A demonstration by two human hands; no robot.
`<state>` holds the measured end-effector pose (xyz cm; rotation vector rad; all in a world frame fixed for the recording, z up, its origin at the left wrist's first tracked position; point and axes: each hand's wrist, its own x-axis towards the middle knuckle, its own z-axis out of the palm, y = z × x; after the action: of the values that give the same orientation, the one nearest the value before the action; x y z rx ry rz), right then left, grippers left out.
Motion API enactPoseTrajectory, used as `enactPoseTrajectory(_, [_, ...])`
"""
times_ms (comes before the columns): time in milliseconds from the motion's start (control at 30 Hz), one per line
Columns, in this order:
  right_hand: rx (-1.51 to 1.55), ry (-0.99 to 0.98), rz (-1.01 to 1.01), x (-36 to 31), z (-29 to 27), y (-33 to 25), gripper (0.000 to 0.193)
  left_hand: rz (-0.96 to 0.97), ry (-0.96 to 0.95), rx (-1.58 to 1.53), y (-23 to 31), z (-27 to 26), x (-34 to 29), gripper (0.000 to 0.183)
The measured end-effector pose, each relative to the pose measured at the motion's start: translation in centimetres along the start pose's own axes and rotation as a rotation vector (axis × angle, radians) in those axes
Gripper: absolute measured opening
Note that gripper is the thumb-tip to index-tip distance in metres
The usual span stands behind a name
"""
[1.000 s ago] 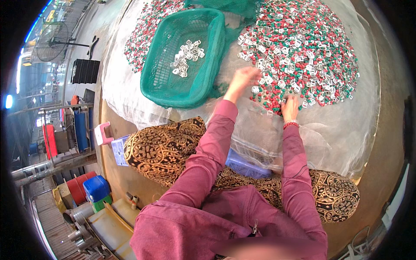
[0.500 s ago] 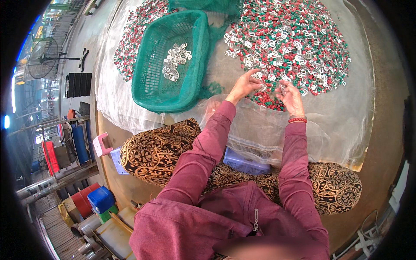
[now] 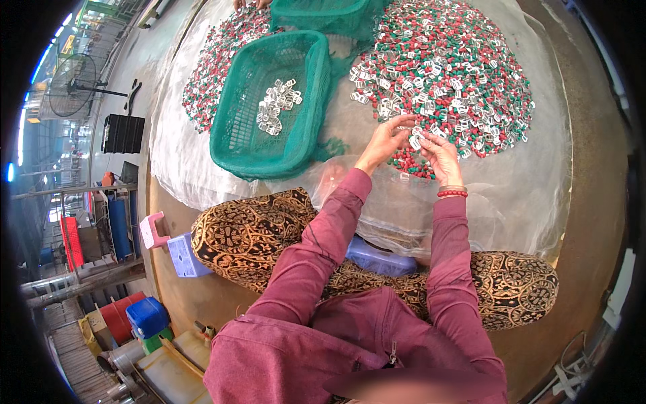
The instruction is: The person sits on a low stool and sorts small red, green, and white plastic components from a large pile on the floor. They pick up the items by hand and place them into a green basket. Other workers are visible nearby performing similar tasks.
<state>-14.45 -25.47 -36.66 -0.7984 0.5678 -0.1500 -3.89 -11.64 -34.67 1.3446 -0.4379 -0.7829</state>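
Observation:
My right hand (image 3: 441, 160) has its fingers closed on a small white plastic buckle (image 3: 416, 140), held over the near edge of the heap. Facing it from the left, my left hand (image 3: 385, 146) has thumb and forefinger apart, close to that buckle; its other fingers are partly hidden. Beneath and beyond both hands spreads a large heap (image 3: 464, 87) of white buckles mixed with red and green pellets. A green mesh-lined basket (image 3: 229, 145) stands left of my hands, with a cluster of white buckles (image 3: 277, 106) inside.
A second green basket (image 3: 319, 23) stands at the far side. Beside it lies another mixed heap (image 3: 208, 84), where another person's hands (image 3: 252, 4) reach in. Translucent sheeting (image 3: 182, 168) lies under everything. A purple stool (image 3: 188, 256) and a pink stool (image 3: 155, 230) stand at left.
My hands have come closer together, the right one moving left with the white buckle. Another person's hands have come into view at the far heap. The whole view has shifted slightly.

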Motion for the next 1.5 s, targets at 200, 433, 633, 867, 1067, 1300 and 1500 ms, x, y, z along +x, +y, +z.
enactPoseTrajectory(200, [-0.209,0.048,-0.080,0.2,0.8,-0.4,0.025,-0.099,-0.083,0.063,0.3,0.0,-0.4,0.028])
enactPoseTrajectory(433, [-0.223,0.064,-0.220,0.1,2.1,-0.7,0.032,0.212,0.167,0.337,0.3,1.7,-0.4,0.016])
enactPoseTrajectory(633, [-0.351,0.029,-0.186,-1.5,3.0,-3.5,0.033,0.186,0.100,0.671,2.1,1.6,-0.7,0.016])
enactPoseTrajectory(867, [-0.211,-0.249,-0.010,-2.2,1.4,-5.2,0.040,0.055,-0.149,0.240,2.5,0.2,-0.5,0.020])
enactPoseTrajectory(1067, [-0.144,-0.034,-0.078,-0.1,1.5,-0.3,0.024,-0.015,0.160,0.130,1.9,2.3,-1.0,0.018])
enactPoseTrajectory(1300, [-0.688,-0.077,-0.143,0.5,1.0,0.0,0.021,0.193,0.213,0.724,1.9,1.2,-0.8,0.017])
enactPoseTrajectory(1500, [-0.493,-0.024,-0.049,-0.9,2.4,-1.6,0.014,0.235,-0.110,0.947,2.4,-0.1,-0.7,0.026])
